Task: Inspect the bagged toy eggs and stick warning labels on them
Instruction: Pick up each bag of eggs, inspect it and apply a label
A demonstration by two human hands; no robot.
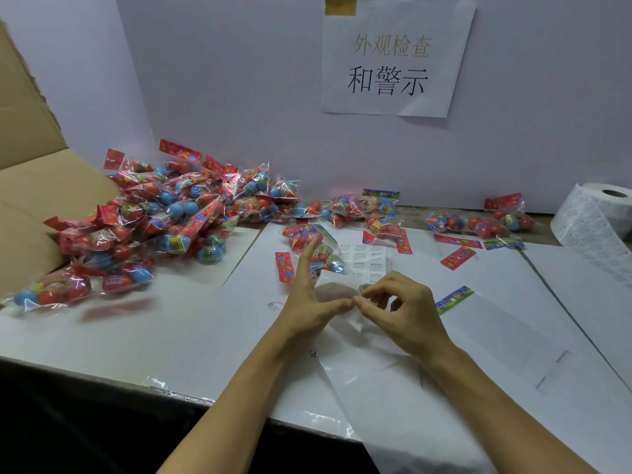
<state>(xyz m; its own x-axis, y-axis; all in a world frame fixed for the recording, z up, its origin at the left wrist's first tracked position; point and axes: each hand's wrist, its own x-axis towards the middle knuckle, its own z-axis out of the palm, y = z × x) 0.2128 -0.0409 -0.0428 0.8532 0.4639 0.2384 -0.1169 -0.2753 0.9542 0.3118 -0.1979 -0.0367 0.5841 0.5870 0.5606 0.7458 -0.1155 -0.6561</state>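
Pinching a label strip (337, 289) between both hands — left hand (309, 299) thumb-gripping, right hand (400, 307) fingertips peeling — the person faced a heap of bagged eggs (164, 217), most seemingly unlabelled.

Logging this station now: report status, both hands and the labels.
Left hand and right hand pinching label backing strip, peeling. Bagged eggs just beyond, unheld. Label sheet beside it. Nothing in the way.
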